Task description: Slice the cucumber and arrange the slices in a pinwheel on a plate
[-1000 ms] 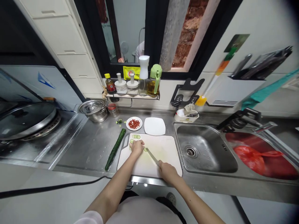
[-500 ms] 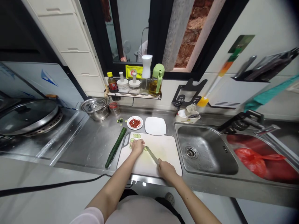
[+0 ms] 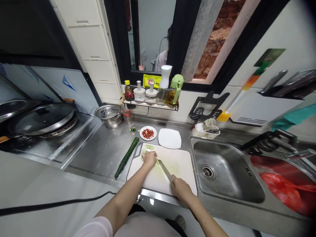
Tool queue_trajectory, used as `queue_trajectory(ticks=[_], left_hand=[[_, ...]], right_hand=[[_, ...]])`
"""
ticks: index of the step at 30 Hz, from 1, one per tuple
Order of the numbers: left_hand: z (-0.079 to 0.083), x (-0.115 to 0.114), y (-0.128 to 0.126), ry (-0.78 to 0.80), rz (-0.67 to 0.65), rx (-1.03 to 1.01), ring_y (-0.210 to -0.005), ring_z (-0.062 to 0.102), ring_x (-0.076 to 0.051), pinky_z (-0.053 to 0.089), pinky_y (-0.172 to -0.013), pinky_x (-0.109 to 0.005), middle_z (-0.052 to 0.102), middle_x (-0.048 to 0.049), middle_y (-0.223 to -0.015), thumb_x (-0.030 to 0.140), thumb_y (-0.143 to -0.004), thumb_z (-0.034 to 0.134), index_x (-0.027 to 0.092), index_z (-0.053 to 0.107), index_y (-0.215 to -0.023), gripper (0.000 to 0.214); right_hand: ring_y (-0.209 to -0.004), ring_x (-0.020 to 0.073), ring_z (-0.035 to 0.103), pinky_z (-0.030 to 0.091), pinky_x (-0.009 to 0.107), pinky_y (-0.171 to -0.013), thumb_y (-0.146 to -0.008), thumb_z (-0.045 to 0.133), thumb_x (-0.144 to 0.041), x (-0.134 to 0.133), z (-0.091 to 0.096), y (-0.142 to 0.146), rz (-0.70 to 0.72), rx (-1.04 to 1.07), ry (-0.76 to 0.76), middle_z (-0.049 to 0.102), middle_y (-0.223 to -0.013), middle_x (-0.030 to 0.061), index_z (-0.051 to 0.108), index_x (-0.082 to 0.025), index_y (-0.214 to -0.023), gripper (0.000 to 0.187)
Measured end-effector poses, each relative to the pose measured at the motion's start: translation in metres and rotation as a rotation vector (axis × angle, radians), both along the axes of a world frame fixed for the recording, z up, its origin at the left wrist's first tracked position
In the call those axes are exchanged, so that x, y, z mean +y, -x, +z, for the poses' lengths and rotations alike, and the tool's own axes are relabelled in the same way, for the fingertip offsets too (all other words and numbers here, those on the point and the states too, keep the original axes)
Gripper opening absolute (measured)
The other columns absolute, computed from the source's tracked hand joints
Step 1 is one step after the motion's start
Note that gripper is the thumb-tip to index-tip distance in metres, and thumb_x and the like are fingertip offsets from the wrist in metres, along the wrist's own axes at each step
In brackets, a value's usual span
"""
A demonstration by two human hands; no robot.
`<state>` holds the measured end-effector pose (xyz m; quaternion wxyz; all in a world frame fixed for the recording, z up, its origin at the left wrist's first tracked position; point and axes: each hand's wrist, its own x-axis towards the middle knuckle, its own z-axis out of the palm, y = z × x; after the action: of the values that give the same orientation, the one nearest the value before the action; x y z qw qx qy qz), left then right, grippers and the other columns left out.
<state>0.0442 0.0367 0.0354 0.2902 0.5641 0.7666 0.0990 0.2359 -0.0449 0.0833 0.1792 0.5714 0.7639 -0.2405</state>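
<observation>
My right hand (image 3: pixel 182 189) grips the handle of a kitchen knife (image 3: pixel 166 171) over the white cutting board (image 3: pixel 181 161). The blade points up and left, its tip beside a pale green cucumber slice (image 3: pixel 158 162). My left hand (image 3: pixel 149 159) rests on the board left of the tip, fingers bent together; what lies under them is hidden. More cucumber slices (image 3: pixel 149 147) lie along the board's upper left, some partly covered by my left hand. A whole dark green cucumber (image 3: pixel 126 158) lies on the steel counter left of the board.
Behind the board stand a plate of chopped red pieces (image 3: pixel 148 133) and a white square plate (image 3: pixel 169 138). Cucumber scraps (image 3: pixel 133 129) lie near a lidded steel pot (image 3: pixel 109 116). A sink (image 3: pixel 229 171) adjoins on the right; a lidded pan (image 3: pixel 44 119) sits at left. Condiments line a shelf (image 3: pixel 150 104).
The whole view has shifted, so everything appears farther right and slightly lower. Both hands and the knife keep almost the same place on the board.
</observation>
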Motion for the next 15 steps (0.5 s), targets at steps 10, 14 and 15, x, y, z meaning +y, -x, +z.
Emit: queue_trajectory(ticks=[10, 14, 15], left_hand=[[0.004, -0.002, 0.001, 0.01, -0.01, 0.004, -0.112, 0.049, -0.024, 0.025, -0.094, -0.039, 0.071, -0.0025, -0.095, 0.023, -0.079, 0.063, 0.027, 0.067, -0.087, 0.01], [0.007, -0.005, -0.001, -0.014, -0.02, 0.026, -0.112, 0.049, -0.025, 0.024, -0.094, -0.04, 0.071, -0.0044, -0.097, 0.022, -0.082, 0.057, 0.026, 0.068, -0.089, 0.013], [0.008, -0.006, -0.002, -0.022, -0.023, 0.035, -0.112, 0.048, -0.025, 0.024, -0.094, -0.041, 0.071, -0.0048, -0.097, 0.022, -0.084, 0.054, 0.026, 0.068, -0.088, 0.015]], right_hand=[[-0.095, 0.024, 0.064, 0.035, 0.028, -0.068, -0.092, 0.033, -0.017, -0.014, 0.006, -0.011, -0.036, -0.003, 0.047, 0.069, -0.102, 0.0136, 0.051, -0.017, -0.111, 0.027], [-0.096, 0.023, 0.064, 0.034, 0.027, -0.069, -0.094, 0.034, -0.022, -0.021, -0.001, -0.017, -0.072, 0.006, 0.021, 0.069, -0.101, 0.0128, 0.052, -0.017, -0.11, 0.025], [-0.096, 0.0228, 0.064, 0.035, 0.027, -0.07, -0.094, 0.034, -0.024, -0.022, -0.004, -0.019, -0.093, 0.014, 0.008, 0.069, -0.101, 0.0126, 0.053, -0.017, -0.11, 0.025]])
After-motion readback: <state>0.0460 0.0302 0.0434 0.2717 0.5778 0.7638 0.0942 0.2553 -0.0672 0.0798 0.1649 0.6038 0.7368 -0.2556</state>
